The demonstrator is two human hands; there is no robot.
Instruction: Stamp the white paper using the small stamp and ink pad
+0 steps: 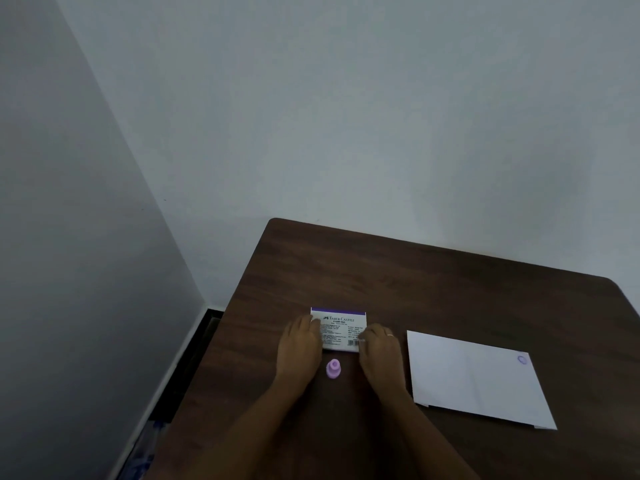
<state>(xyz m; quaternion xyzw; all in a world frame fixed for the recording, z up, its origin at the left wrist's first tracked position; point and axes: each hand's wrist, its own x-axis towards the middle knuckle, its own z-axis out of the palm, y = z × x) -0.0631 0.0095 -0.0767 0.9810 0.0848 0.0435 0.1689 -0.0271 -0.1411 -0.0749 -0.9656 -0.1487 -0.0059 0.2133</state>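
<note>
A closed ink pad (341,325), white with a purple strip and printed label, lies on the dark wooden table (433,289). My left hand (299,344) grips its left edge and my right hand (379,348) grips its right edge. A small purple stamp (333,368) stands upright on the table just in front of the pad, between my wrists. The white paper (474,379) lies to the right, apart from my right hand. It carries a faint purple ring mark (522,359) near its far right corner.
The table's left edge runs close to a grey wall (86,271), with a dark floor gap (194,358) between them. Another wall stands right behind the table's far edge.
</note>
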